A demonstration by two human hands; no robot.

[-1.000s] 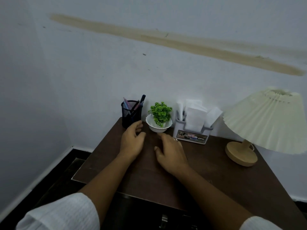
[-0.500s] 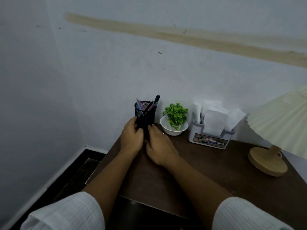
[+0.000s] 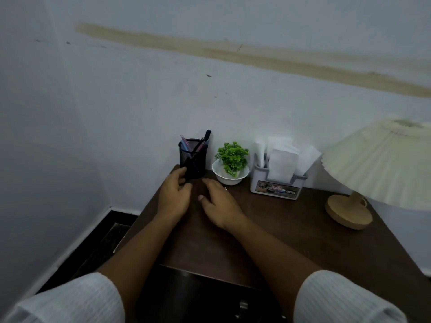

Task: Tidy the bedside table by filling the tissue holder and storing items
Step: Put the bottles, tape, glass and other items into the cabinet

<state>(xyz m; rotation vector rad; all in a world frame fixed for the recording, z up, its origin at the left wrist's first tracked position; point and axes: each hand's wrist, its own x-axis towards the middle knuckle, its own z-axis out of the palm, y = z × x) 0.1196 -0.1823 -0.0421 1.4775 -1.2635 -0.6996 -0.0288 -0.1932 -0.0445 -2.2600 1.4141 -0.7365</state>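
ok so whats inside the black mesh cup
Several pens stand in the black mesh cup: a black one leaning right, pink and blue ones on the left. Lower ends are dim behind the mesh, and fingers of the left hand cover the cup's lower left side.

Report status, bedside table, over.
Left hand open, at pen holder. Right hand open, resting on table. Tissue holder stocked. Plant pot beside pen holder.
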